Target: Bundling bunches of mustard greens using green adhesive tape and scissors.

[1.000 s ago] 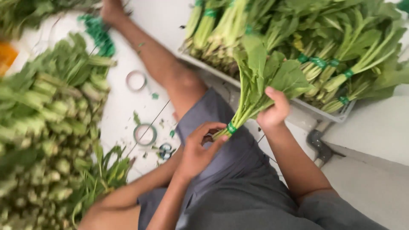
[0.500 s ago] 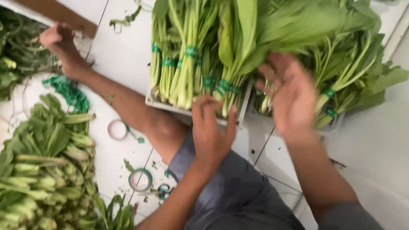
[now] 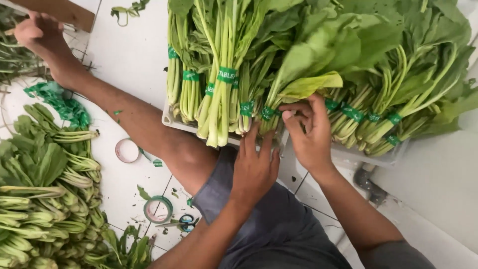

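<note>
Right hand (image 3: 309, 133) curled loosely over the stems of a banded bundle of leafy greens (image 3: 294, 94), fingertips on the green tape band (image 3: 269, 112), pressing rather than lifting. Left hand (image 3: 255, 167) spread flat and open, fingers pointing up against the stem ends at the near edge of the white tray (image 3: 172, 119), holding nothing. Bundle stood among the others in the tray, roughly at its middle, stems toward the body, leaves fanned away.

Compared with half a second before: both hands lower and closer together, right hand shifted from above the right-side bundles to the middle bundle; a second before that, the same bundle gripped in the air above the lap, clear of the tray. Bundle since set in among the rest.

Counted outward: two hands at work; a bare leg stretched left, foot (image 3: 35, 30) near the top-left corner. About a dozen taped bundles visible in the tray, exact number hard to tell under overlapping leaves. Two rolls of tape on the white tiled floor (image 3: 129, 60): a pale one (image 3: 127, 150) beside the knee, a green one (image 3: 158, 209) nearer. One pair of blue-handled scissors (image 3: 184, 222) just beside the green roll. One heap of loose, untied greens (image 3: 45, 189) at the left. One crumpled green tangle of tape (image 3: 59, 102) above that heap.
</note>
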